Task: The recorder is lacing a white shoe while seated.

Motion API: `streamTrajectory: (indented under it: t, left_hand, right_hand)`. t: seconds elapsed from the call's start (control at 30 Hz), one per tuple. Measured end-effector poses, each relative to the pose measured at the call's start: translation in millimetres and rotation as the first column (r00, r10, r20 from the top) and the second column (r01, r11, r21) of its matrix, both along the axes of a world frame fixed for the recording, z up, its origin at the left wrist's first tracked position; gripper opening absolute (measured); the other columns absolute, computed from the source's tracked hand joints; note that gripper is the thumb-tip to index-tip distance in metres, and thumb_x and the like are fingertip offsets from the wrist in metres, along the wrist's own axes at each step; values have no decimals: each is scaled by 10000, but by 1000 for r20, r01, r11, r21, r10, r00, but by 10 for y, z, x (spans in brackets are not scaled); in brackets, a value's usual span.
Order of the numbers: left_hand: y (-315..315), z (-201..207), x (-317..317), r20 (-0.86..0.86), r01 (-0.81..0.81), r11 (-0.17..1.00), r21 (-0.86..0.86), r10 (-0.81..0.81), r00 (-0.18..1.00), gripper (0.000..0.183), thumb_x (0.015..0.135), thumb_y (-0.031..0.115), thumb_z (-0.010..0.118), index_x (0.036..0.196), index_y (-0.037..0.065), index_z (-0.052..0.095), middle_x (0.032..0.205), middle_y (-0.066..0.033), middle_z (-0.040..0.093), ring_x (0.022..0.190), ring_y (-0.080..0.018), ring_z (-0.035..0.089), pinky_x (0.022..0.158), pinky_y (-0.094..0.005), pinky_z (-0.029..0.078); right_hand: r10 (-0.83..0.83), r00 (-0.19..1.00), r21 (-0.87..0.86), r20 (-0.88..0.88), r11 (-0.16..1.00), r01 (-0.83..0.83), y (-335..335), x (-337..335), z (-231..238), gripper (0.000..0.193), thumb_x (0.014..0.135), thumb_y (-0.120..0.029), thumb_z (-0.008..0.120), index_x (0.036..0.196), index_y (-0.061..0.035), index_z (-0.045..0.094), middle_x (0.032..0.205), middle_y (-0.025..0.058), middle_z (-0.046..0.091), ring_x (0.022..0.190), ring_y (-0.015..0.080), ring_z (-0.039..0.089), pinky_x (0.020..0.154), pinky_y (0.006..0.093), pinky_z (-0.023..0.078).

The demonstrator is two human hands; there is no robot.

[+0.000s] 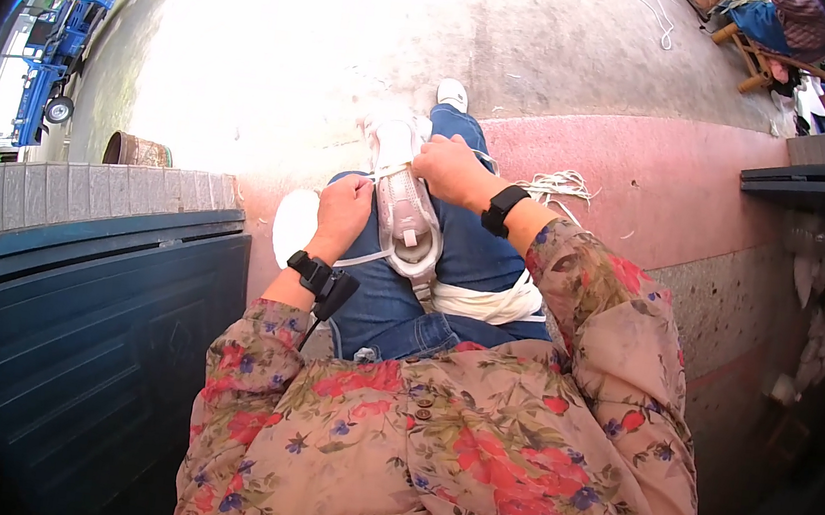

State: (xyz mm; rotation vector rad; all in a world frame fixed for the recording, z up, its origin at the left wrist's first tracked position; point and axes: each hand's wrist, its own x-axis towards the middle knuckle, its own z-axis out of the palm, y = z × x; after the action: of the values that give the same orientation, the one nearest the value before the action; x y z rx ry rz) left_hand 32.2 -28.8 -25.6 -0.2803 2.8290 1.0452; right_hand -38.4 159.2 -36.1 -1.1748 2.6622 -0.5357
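Floor, head view: smooth pink slab near you; rough, sunlit grey concrete beyond.
Left side: dark blue panelled door.
Shoe: pale mesh, over your denim-clad lap, toe pointing away, between your hands.
Left hand: closed, pinching a flat white lace.
Right hand: fingers closed on lace above the shoe.
Lace bundle: stringy, cream-white, across your right thigh.

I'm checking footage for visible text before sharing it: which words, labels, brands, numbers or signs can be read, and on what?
None can be read.
Pale shoe on the lap: no legible lettering.
Black wristband on the right wrist: no legible marking.
Blue vehicle at upper left: too small to tell.
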Motion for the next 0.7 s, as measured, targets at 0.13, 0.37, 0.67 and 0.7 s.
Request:
streamTrajectory:
  t: [0.13, 0.37, 0.67, 0.7]
  left_hand:
    - [-10, 44, -71, -100, 190, 955, -230, -217, 971, 174, 799, 177, 483, 800, 39, 590, 781, -164, 588, 739, -335, 567, 641, -422, 447]
    - [32, 139, -133, -7, 241, 896, -373, -262, 965, 142, 799, 156, 495, 791, 38, 573, 779, -164, 577, 751, -340, 557, 661, -413, 444]
    - [51, 92, -94, -63, 202, 917, -343, -237, 969, 146, 794, 160, 494, 759, 30, 552, 746, -174, 565, 730, -354, 550, 640, -432, 437]
    - [51, 104, -103, -65, 202, 918, -342, -237, 969, 146, 794, 160, 494, 759, 30, 552, 746, -174, 565, 730, -354, 550, 640, -432, 437]
  right_hand:
    - [38, 989, 3, -143, 999, -38, 4, 31, -6, 109, 700, -141, 551, 765, -113, 634, 791, 75, 591, 847, 252, 538, 690, 403, 398]
    - [-249, 934, -155, 256, 943, 294, 48, -5, -56, 169, 725, -257, 596, 750, -95, 634, 795, 105, 601, 858, 270, 544, 702, 415, 415]
    - [-269, 949, -216, 163, 929, 300, 48, 120, -40, 237, 731, -265, 584, 646, -48, 626, 668, 147, 590, 712, 314, 571, 632, 419, 447]
    - [-274, 948, -215, 160, 928, 304, 45, 124, -35, 238, 732, -261, 579, 647, -43, 624, 660, 153, 590, 693, 316, 575, 625, 417, 450]
